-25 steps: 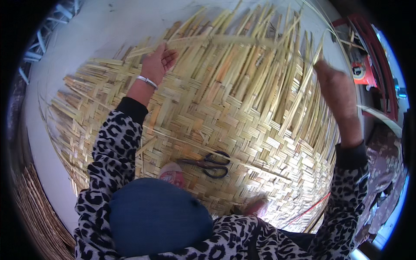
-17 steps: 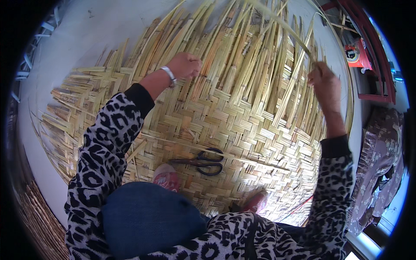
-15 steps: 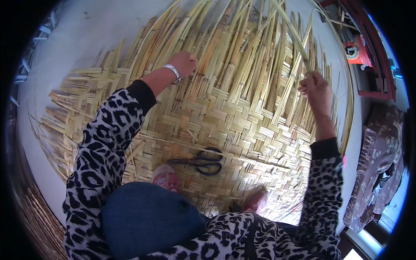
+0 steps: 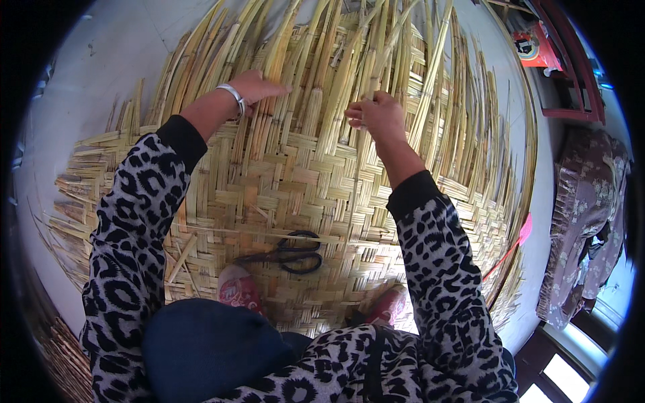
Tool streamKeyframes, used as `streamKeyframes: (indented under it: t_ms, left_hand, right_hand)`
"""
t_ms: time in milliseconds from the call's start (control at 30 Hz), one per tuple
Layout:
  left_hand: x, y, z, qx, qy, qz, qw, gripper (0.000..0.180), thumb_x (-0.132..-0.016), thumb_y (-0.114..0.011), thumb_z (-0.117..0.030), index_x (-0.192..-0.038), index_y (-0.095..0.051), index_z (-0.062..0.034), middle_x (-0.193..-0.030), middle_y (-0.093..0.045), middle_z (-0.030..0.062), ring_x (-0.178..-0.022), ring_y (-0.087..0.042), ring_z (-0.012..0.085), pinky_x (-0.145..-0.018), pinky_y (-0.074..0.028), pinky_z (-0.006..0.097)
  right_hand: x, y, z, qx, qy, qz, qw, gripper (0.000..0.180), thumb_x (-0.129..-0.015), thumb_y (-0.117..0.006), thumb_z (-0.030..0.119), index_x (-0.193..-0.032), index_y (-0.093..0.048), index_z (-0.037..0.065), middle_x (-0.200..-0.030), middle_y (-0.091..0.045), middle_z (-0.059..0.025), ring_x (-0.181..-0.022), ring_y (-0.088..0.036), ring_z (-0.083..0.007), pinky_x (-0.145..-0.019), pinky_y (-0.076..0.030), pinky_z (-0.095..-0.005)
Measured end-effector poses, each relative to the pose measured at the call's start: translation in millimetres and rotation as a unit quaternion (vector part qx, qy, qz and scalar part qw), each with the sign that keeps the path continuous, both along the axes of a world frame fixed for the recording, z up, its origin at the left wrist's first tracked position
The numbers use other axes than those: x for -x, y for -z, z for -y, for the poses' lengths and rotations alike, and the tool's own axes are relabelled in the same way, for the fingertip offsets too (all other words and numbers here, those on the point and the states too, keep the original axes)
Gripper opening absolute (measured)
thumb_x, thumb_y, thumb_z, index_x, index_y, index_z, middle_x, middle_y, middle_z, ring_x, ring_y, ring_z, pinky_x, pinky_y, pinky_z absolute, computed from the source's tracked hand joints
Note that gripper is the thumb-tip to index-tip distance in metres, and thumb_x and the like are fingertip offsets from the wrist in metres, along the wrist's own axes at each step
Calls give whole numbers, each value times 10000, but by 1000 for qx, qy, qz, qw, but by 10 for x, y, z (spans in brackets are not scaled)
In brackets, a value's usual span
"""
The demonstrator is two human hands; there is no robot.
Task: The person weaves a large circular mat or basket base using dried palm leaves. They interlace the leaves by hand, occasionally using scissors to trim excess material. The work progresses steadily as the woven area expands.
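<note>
We see a pale yellow woven mat point(image 4: 295, 181), black scissors point(image 4: 289, 253), leopard-print black-and-grey sleeves point(image 4: 134, 221), and red shoes point(image 4: 238, 289).

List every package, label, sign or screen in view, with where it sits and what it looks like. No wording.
Orange-red box: top right, past the edge of the woven mat, beside a dark red frame; roughly square, with a round pale and dark label on its face.
No signs or screens show.

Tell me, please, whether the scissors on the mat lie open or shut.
Shut: the scissors lie flat on the woven mat, blades together, handle loops side by side.
</note>
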State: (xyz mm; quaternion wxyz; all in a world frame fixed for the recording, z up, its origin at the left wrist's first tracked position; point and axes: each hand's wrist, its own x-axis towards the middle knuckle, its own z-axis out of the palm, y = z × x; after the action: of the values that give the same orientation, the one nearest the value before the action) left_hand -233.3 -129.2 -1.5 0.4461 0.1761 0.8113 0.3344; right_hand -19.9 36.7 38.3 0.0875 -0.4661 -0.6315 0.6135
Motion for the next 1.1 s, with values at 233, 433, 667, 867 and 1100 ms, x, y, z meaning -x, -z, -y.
streamKeyframes:
  t_ms: [233, 433, 667, 867, 1100]
  left_hand:
    - [9, -59, -123, -11, 21, 142, 990, 697, -764, -808, -434, -1229, -563, 24, -1154, -639, 150, -1054, -622, 242, -877, -522, 430]
    - [-69, -51, -102, -103, 1, 179, 978, 575, -801, -788, -376, -1189, -608, 8, -1111, -662, 108, -999, -628, 169, -864, -515, 324]
    - [-99, -196, -147, -71, 32, 176, 981, 625, -803, -762, -478, -1190, -618, -9, -1091, -660, 127, -923, -642, 176, -687, -547, 346]
    - [-175, -251, -189, -86, 59, 256, 961, 540, -762, -801, -456, -1078, -662, -41, -912, -688, 85, -779, -650, 136, -599, -536, 310]
    - [-260, -104, -230, -125, 55, 126, 983, 408, -714, -838, -181, -1035, -664, 0, -897, -698, 81, -754, -640, 149, -646, -516, 294]
  right_hand:
    - [464, 93, 167, -29, -71, 3, 997, 257, -909, -552, 114, -1073, -549, -84, -948, -660, -214, -810, -689, -265, -673, -579, -357]
    - [627, 309, 148, -233, -205, 132, 941, 380, -857, -581, 249, -1066, -571, -68, -939, -634, -264, -869, -649, -361, -825, -489, -432]
    - [614, 297, 15, -29, -147, 81, 985, 271, -922, -545, 214, -1063, -580, -15, -892, -613, -87, -823, -598, -171, -772, -521, -340]
    - [417, 194, 60, 32, -115, -23, 993, 228, -938, -592, 190, -1071, -605, 5, -901, -623, -54, -788, -579, -143, -713, -485, -298]
    - [394, 370, 31, 43, -96, -64, 992, 187, -923, -632, 158, -990, -630, -17, -856, -625, -30, -743, -562, -117, -676, -467, -279]
